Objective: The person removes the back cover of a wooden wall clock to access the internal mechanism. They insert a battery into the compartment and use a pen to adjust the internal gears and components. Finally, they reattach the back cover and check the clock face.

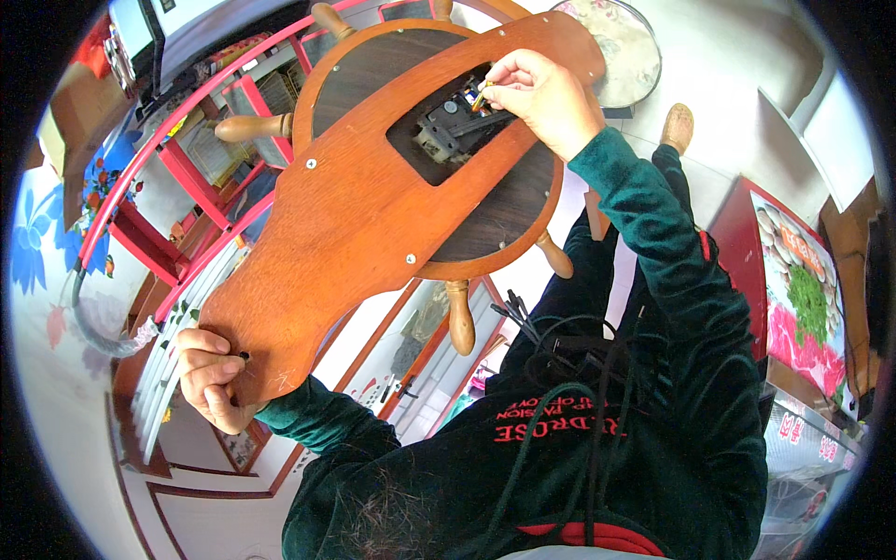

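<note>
A long orange-brown wooden backboard (336, 203) lies slanted across a wooden ship's wheel (458, 318) with turned handles. In its rectangular cut-out sits a dark plastic mechanism (448, 119), like a clock movement, with a battery-like piece partly visible. My right hand (539, 94) pinches a small, thin, yellowish item (479, 103) over the upper part of that mechanism; its exact kind is unclear. My left hand (213, 378) grips the lower left end of the backboard, with its fingers around the edge near a small dark hole. Screws dot the board and the wheel's rim.
A red-framed rack (203, 189) with shelves curves along the left, close to the wheel. A round patterned stool or table top (619, 52) stands beyond the board. At right are a red box with a food picture (798, 280) and a white panel (815, 133).
</note>
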Demonstrator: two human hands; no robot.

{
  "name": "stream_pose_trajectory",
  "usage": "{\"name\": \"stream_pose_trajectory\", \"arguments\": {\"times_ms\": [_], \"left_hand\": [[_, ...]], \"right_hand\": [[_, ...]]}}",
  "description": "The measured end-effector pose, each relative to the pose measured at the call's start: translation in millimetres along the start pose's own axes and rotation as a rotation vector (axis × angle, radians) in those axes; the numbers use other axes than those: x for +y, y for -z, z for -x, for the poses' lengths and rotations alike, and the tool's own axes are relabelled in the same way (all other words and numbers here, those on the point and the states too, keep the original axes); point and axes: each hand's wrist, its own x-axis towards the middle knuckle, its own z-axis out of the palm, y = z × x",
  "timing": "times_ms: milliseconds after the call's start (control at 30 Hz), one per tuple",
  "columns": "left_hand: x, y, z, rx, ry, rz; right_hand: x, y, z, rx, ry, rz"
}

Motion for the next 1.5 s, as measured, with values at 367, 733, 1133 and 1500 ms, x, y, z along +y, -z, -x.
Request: {"name": "stream_pose_trajectory", "arguments": {"times_ms": [367,733,1133,1500], "left_hand": [[-8,2,1,0.028,-0.050,0.019],[-15,9,3,0.024,-0.093,0.047],[-3,2,-3,0.046,0.003,0.018],[-12,6,4,0.081,-0.107,0.045]], "right_hand": [[-11,-1,-8,-0.222,0.033,0.264],[-15,-3,-22,-0.258,0.091,0.348],[-16,-2,-21,-0.200,0.151,0.350],[-24,-2,-24,-0.306,0.166,0.531]]}}
